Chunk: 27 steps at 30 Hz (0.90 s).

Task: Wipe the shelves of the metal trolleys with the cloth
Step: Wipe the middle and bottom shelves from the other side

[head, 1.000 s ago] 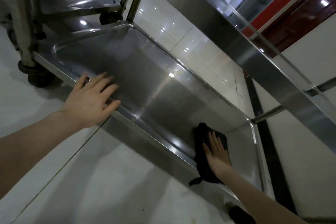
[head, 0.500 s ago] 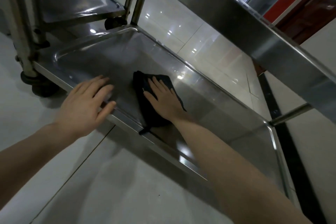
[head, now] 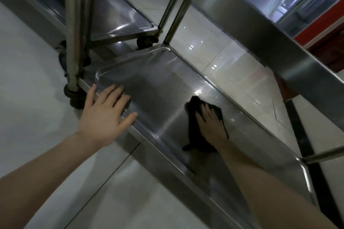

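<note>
The right hand (head: 211,123) is pressing flat, fingers spread, on the black cloth (head: 195,128) lying mid-shelf (head: 156,87) in the trolley; the left hand (head: 106,115) is resting open, holding nothing, on the shelf's near rim

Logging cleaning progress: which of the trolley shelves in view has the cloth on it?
The bottom shelf of the nearer trolley: the right hand presses the black cloth flat there. The neighbouring trolley's shelf, behind it, is bare.
</note>
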Motion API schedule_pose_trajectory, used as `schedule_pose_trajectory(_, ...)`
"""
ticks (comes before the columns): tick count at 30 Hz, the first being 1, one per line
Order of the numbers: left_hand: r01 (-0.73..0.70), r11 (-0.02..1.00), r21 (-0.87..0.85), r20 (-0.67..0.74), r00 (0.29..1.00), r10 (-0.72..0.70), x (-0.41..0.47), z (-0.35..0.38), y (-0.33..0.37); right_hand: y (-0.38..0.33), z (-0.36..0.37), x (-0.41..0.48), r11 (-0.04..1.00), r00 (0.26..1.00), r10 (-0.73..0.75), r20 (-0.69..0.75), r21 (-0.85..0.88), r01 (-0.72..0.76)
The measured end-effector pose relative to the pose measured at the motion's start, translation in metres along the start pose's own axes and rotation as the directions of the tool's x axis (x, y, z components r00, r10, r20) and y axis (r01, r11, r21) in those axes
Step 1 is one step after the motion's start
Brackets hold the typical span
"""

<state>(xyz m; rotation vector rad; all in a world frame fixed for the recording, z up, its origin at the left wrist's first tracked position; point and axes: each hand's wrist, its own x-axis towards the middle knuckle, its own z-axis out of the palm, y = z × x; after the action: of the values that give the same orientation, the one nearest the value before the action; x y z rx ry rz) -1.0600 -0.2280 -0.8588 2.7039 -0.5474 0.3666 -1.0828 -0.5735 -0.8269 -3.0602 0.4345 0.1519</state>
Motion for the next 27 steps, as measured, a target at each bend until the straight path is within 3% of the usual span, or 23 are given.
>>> schedule_pose_trajectory(6, -0.029, 1.0, 0.004, -0.054, 0.998, 0.029, 0.0, 0.004, -0.007, -0.16, 0.001, 0.086, 0.95, 0.955, -0.297, -0.013, 0.095, 0.297)
schedule_pose_trajectory(10, -0.117, 0.993, 0.007, -0.077, 0.99, 0.117, 0.004, 0.001, -0.021, -0.129, 0.001, 0.06, 0.899, 0.903, -0.428, -0.037, 0.079, 0.43)
schedule_pose_trajectory(13, -0.087, 0.996, -0.031, -0.141, 0.987, 0.082, 0.008, -0.003, -0.04, -0.063, 0.003, 0.023, 0.932, 0.928, -0.346, -0.137, 0.067, 0.357)
schedule_pose_trajectory(16, 0.01, 0.998, -0.068, -0.207, 0.978, -0.024, 0.008, -0.007, -0.056, -0.023, -0.004, 0.017, 0.992, 0.992, -0.099, -0.081, 0.075, 0.105)
schedule_pose_trajectory(18, 0.021, 0.992, -0.123, -0.221, 0.974, -0.048, 0.005, -0.007, -0.063, -0.032, -0.008, 0.033, 0.998, 0.999, -0.017, -0.044, 0.058, 0.019)
schedule_pose_trajectory(21, -0.033, 0.984, -0.178, -0.218, 0.976, -0.007, -0.001, -0.006, -0.069, -0.079, -0.009, 0.069, 0.998, 0.998, -0.058, 0.013, -0.023, 0.059)
schedule_pose_trajectory(23, -0.075, 0.974, -0.212, -0.219, 0.975, 0.028, -0.003, -0.008, -0.073, -0.125, -0.011, 0.095, 0.995, 0.995, -0.096, 0.016, 0.039, 0.095)
schedule_pose_trajectory(27, -0.127, 0.947, -0.296, -0.246, 0.968, 0.053, -0.007, -0.013, -0.081, -0.236, -0.013, 0.123, 0.946, 0.951, -0.306, -0.038, 0.101, 0.309)
